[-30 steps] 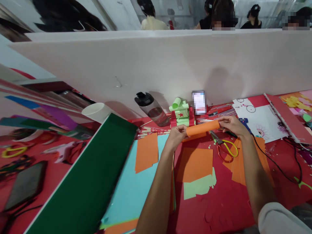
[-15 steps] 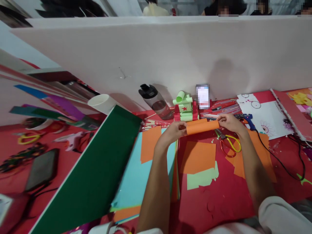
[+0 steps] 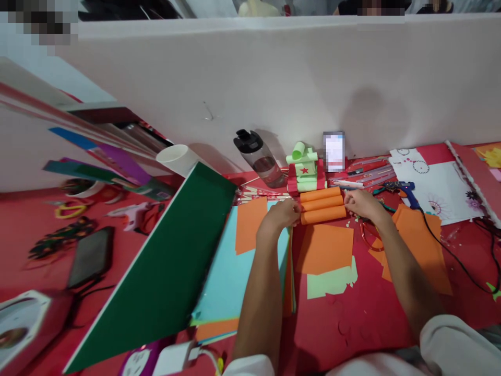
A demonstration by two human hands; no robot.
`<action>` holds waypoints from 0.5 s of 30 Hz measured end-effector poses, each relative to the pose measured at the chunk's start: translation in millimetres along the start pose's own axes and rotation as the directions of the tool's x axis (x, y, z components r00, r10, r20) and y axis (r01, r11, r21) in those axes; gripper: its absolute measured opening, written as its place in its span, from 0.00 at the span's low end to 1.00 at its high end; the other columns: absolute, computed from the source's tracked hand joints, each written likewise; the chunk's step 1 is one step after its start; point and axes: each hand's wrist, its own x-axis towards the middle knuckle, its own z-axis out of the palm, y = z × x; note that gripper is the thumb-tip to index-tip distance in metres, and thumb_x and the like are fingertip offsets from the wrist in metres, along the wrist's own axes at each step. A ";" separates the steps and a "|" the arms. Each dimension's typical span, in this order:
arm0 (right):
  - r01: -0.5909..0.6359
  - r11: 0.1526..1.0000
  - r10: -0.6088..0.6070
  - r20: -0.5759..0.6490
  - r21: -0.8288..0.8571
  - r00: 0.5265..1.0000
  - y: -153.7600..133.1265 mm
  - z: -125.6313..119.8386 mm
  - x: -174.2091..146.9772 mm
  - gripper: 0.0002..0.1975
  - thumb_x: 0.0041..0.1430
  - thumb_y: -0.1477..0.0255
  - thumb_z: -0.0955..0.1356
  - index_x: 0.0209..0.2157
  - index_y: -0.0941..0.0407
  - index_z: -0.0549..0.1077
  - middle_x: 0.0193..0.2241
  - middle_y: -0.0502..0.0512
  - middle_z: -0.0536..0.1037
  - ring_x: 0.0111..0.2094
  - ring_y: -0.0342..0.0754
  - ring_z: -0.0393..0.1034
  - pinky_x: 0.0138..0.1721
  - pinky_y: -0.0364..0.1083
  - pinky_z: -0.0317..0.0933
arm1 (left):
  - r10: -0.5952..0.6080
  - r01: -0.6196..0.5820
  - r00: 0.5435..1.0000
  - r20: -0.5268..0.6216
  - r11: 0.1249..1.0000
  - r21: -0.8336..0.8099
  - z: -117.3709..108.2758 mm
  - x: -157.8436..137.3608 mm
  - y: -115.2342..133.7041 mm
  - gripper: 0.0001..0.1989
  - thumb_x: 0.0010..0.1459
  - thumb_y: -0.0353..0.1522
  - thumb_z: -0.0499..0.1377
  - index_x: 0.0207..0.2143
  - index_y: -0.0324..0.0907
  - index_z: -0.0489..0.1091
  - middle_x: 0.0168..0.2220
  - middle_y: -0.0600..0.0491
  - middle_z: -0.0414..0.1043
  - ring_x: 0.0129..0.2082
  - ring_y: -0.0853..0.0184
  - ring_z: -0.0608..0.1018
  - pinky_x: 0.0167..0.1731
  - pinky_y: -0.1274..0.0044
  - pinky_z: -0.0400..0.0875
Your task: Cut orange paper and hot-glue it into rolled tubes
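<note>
Three orange paper rolls lie side by side on the red table, in front of a model of pale green paper rolls with red bands and a star. My left hand is closed, its fingertips at the left ends of the rolls. At their right ends my right hand has its fingers curled in, touching the end of a roll. Just below the rolls lie a flat orange sheet and a cut pale green piece. Scissors are partly hidden by my right arm.
A tilted green board and stacked coloured paper are left of my left arm. A water bottle and a phone stand by the white partition. A blue glue gun trails its cord on the right.
The front orange roll has come down beside the others, so three rolls now show in a row. Both hands have lowered with it, and the camera view has shifted slightly.
</note>
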 end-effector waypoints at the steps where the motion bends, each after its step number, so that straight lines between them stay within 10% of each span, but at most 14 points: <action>1: -0.011 1.000 0.011 0.011 0.024 1.000 1.4 0.7 -0.5 0.05 0.59 0.77 0.67 0.32 0.53 0.69 0.22 0.51 0.79 0.23 0.47 0.75 0.26 0.44 0.61 | -0.010 0.010 1.000 -0.005 1.000 0.007 -0.5 0.3 -0.7 0.07 0.38 0.25 0.60 0.13 0.45 0.70 0.12 0.55 0.71 0.17 0.65 0.74 0.20 0.78 0.59; 8: 0.037 0.996 -0.039 0.030 0.078 0.999 4.6 -5.4 -8.3 0.07 0.65 0.70 0.67 0.43 0.53 0.66 0.24 0.49 0.79 0.21 0.46 0.73 0.25 0.44 0.60 | -0.049 0.051 0.998 0.034 0.995 -0.084 -8.4 -8.0 -5.7 0.08 0.50 0.37 0.67 0.26 0.42 0.74 0.20 0.51 0.77 0.22 0.62 0.80 0.26 0.77 0.70; 15: 0.019 0.996 -0.006 0.139 -0.092 0.990 -1.8 -1.1 -6.5 0.21 0.60 0.64 0.74 0.51 0.56 0.69 0.39 0.57 0.83 0.33 0.50 0.78 0.31 0.43 0.61 | -0.073 0.101 0.983 0.167 0.981 -0.164 -15.1 -23.3 15.4 0.38 0.44 0.41 0.74 0.56 0.41 0.68 0.36 0.50 0.81 0.30 0.60 0.84 0.33 0.75 0.77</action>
